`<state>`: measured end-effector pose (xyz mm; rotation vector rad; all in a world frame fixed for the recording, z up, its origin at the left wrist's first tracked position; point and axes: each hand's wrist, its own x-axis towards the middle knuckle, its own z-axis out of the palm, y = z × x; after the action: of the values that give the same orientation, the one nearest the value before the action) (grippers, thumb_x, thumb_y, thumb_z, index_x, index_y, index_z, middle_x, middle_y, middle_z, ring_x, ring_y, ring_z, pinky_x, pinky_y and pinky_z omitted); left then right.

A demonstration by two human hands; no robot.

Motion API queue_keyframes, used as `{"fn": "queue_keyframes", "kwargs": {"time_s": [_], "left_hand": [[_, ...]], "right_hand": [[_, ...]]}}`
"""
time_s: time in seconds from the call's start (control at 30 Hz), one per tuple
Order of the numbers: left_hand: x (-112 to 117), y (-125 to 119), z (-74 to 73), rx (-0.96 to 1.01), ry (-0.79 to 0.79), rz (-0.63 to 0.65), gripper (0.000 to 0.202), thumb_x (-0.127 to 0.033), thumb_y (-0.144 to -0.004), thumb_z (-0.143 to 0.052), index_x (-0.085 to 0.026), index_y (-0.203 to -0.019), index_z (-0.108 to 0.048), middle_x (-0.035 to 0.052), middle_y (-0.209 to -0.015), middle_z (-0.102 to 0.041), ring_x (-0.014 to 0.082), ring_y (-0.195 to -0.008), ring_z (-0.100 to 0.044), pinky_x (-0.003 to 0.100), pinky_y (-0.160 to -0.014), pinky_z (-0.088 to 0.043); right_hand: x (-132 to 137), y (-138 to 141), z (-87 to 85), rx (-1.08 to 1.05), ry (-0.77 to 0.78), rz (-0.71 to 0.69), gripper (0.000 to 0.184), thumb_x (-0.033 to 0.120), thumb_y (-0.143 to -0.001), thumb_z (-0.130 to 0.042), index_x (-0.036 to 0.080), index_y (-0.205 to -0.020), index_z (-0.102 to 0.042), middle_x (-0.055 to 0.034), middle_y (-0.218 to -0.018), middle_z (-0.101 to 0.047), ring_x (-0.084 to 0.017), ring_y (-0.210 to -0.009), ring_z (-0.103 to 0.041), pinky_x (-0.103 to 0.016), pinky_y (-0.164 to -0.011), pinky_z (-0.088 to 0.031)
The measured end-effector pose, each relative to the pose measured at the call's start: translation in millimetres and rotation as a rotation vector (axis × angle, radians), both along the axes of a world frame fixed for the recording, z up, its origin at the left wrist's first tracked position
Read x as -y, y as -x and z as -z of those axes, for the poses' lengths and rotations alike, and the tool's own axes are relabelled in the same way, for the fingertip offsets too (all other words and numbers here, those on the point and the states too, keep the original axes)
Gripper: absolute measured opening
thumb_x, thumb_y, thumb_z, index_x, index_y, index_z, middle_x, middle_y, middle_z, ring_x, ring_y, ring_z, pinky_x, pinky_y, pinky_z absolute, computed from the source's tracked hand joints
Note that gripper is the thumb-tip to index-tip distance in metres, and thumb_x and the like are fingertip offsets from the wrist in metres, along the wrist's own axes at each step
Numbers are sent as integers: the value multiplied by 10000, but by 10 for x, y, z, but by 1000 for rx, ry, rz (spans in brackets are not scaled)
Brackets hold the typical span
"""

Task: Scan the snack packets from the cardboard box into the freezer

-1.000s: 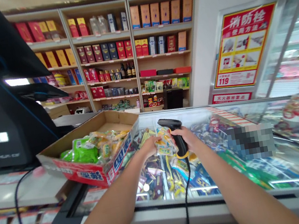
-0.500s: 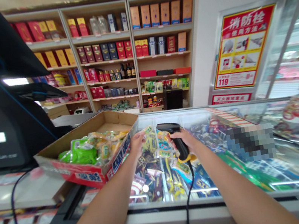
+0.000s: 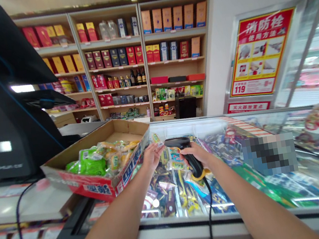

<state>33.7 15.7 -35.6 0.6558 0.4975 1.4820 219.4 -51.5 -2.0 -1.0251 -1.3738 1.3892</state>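
My left hand (image 3: 153, 157) pinches a slim yellow packet (image 3: 157, 139), its long axis tilted up toward the far right, while my right hand (image 3: 194, 154) clenches the scanner (image 3: 175, 143), whose nose points left at the packet from just beside it, above the freezer (image 3: 190, 228).

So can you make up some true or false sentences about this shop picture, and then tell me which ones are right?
1. The right hand is holding a black barcode scanner. True.
2. The cardboard box is sitting on the floor. False: it sits on a white counter.
3. There are green snack packets in the box. True.
4. The scanner has no wire. False: a black cord hangs down from it.
5. The wall poster is all blue. False: it is red and yellow.
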Motion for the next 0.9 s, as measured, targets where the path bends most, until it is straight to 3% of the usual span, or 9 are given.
{"fn": "queue_keyframes", "kwargs": {"time_s": [0.43,0.77,0.9], "left_hand": [[-26,-21,25,-29,30,-28,143,-84,-605,-747,-126,-667,-625,27,-581,-688,150,-572,-673,296,-694,-573],[-13,-26,6,-62,16,-29,159,-109,-590,-759,-132,-647,-612,18,-575,-670,128,-559,-644,242,-609,-527],[42,-50,-70,-78,-12,-70,183,-119,-584,-761,-131,-676,-603,0,-570,-654,117,-525,-618,243,-589,-516]], "right_hand": [[38,14,-13,116,-17,5,180,317,-587,-676,164,-601,-583,-18,-451,-583,-143,-386,-531,-256,-381,-437],[43,4,-11,106,-25,-18,172,309,-599,-676,162,-620,-588,-16,-472,-593,-144,-393,-540,-256,-388,-438],[32,33,-2,79,-27,-24,199,319,-577,-680,155,-653,-598,-11,-498,-606,-126,-370,-515,-249,-372,-423]]}}
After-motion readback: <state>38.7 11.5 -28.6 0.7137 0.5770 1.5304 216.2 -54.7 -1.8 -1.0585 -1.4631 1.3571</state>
